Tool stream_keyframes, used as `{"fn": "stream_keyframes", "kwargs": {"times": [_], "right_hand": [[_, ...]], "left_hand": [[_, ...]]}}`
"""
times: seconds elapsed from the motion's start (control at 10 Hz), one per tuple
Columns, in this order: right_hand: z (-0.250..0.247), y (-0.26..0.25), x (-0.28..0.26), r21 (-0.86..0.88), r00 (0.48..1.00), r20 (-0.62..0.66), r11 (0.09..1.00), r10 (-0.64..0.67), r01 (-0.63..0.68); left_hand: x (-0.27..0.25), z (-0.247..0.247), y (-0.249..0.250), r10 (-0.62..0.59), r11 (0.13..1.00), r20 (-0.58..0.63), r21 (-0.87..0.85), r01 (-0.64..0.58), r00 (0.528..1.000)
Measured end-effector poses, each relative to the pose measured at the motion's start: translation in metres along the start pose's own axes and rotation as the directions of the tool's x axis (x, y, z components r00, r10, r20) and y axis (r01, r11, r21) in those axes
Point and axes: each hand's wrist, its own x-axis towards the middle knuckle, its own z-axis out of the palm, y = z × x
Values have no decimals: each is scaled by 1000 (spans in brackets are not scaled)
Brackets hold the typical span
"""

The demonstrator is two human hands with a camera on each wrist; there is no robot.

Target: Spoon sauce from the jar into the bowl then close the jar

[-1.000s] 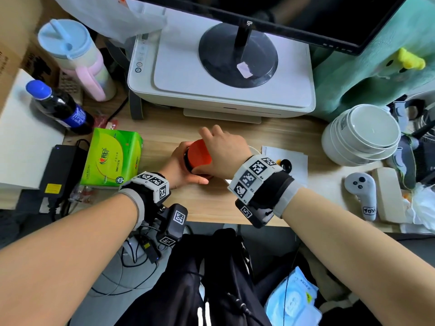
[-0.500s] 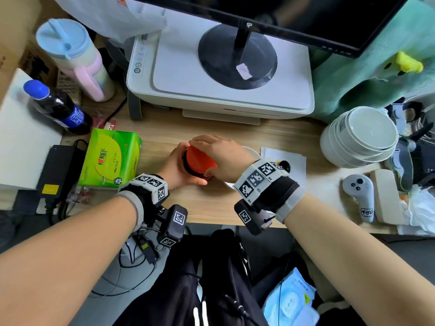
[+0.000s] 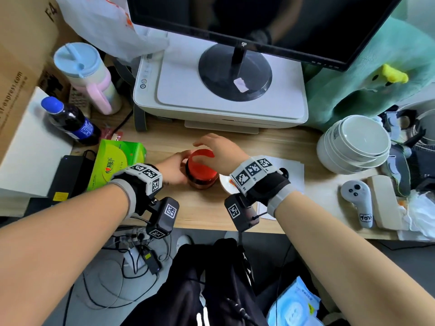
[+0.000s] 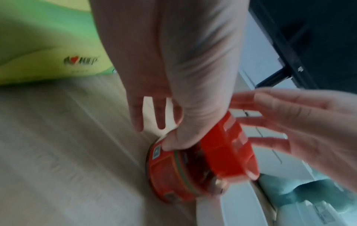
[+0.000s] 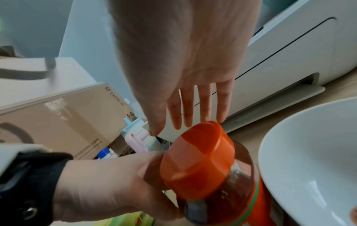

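Half a second ago the right hand (image 3: 217, 152) clasped the red lid (image 3: 200, 162); its grip is now spread, fingers straight and lifted clear (closing appears done). The left hand (image 3: 173, 168) grips the glass jar (image 3: 202, 178) on the wooden worktop (image 3: 270, 140), beside the smooth white bowl (image 5: 309, 152).
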Motion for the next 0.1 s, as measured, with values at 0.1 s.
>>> {"fn": "stream_keyframes", "kwargs": {"times": [0.1], "right_hand": [[-13, 2, -1, 94, 994, -98, 995, 50, -40]], "left_hand": [[7, -17, 1, -8, 998, -57, 64, 11, 998]]}}
